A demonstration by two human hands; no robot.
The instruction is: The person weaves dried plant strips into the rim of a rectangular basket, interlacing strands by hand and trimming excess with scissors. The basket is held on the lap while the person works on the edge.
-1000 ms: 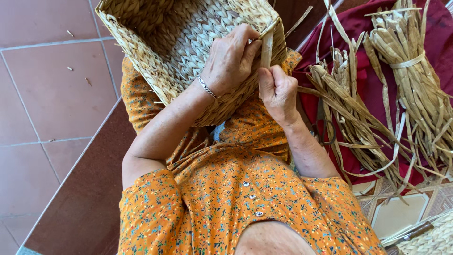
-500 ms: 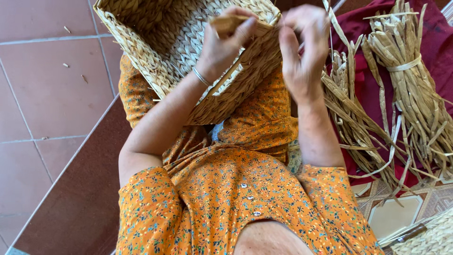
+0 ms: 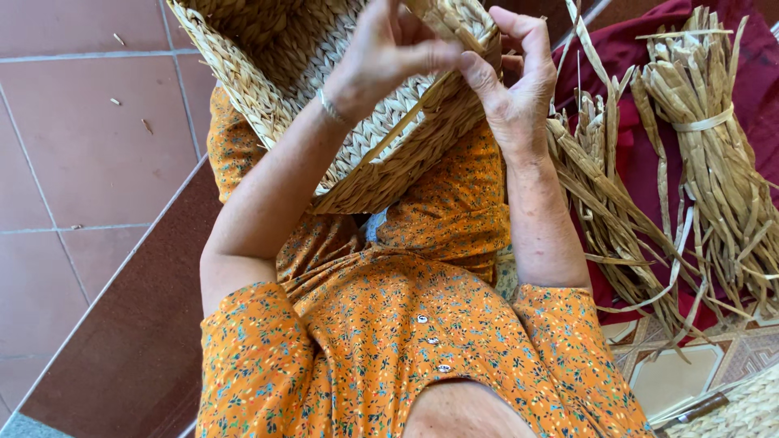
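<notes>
Your left hand (image 3: pixel 389 49) is pinched shut on the rim of the woven basket (image 3: pixel 324 89), which rests tilted on your lap against the orange dress (image 3: pixel 406 341). Your right hand (image 3: pixel 511 81) sits just beside it at the same rim, fingers curled, thumb pressing the weave. Dried reed bundles (image 3: pixel 706 146) lie on the red cloth (image 3: pixel 755 73) to your right

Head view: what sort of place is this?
Likely a home craft spot for basket weaving, on a tiled floor: a half-woven basket on the lap and bundles of dried reed on a dark red cloth.
</notes>
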